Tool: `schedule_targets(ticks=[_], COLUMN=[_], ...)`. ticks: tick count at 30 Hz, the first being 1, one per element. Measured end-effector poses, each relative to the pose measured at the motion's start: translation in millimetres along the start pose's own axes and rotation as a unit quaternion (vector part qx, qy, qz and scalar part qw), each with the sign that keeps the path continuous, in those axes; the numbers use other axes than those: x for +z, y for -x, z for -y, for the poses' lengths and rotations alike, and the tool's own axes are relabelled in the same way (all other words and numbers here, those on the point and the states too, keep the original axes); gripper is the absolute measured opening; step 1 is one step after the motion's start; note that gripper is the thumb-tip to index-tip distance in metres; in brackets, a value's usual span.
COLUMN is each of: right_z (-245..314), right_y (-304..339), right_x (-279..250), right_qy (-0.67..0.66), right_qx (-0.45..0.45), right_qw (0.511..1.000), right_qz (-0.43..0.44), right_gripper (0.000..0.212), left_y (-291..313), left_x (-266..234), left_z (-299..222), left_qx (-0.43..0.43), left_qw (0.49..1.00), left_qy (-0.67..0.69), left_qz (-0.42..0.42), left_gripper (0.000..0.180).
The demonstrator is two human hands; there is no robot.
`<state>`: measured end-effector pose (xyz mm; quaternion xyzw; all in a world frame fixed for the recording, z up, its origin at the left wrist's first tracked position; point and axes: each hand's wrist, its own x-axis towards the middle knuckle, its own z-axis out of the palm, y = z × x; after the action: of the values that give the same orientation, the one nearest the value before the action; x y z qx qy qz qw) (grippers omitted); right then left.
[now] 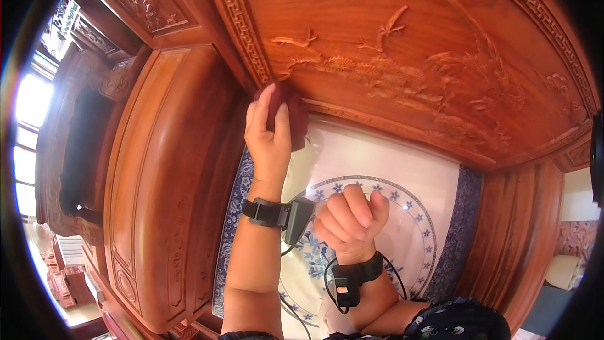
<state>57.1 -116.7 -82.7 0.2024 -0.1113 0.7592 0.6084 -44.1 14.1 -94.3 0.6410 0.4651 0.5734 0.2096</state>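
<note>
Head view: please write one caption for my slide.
Left hand on a dark red cloth at the carved wooden panel; right hand curled over the patterned cover.

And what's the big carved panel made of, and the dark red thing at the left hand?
The carved panel looks like polished or varnished wood: grain streaks show, with a soft shine. The dark red thing seems to be matte cloth, as its surface looks dull and soft, but the left hand partly hides it.

On your far left, the windows [33,104] glow bright white, past a dark carved wooden stand [58,170]. Closer to you, a broad reddish-brown wooden armrest [148,189] fills the left side. To your right, beyond another wooden armrest [519,233], you see a pale wall [577,196].
</note>
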Motion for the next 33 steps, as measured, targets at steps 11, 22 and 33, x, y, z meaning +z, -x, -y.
schedule_targets(ticks=[11, 22, 33], right_z=[-0.6, -2.0, 10.0], right_y=[-1.9, -3.7, 3.0], right_x=[-1.7, -4.9, 1.6], right_qy=[-0.063, -0.053, -0.051], right_qx=[-0.050, -0.027, -0.064], right_qw=[0.996, 0.998, 0.996], right_qz=[0.032, 0.020, 0.025], right_gripper=[0.035, 0.034, 0.033], left_y=[-11.2, -16.7, -16.1], left_x=[1.3, -9.4, -4.3], left_z=[-4.9, -0.9, -15.5], left_qx=[0.053, 0.155, -0.274], left_qw=[0.996, 0.968, 0.906], left_qy=[-0.073, -0.185, 0.310], left_qz=[0.018, 0.067, 0.090], left_gripper=[0.029, 0.038, 0.034])
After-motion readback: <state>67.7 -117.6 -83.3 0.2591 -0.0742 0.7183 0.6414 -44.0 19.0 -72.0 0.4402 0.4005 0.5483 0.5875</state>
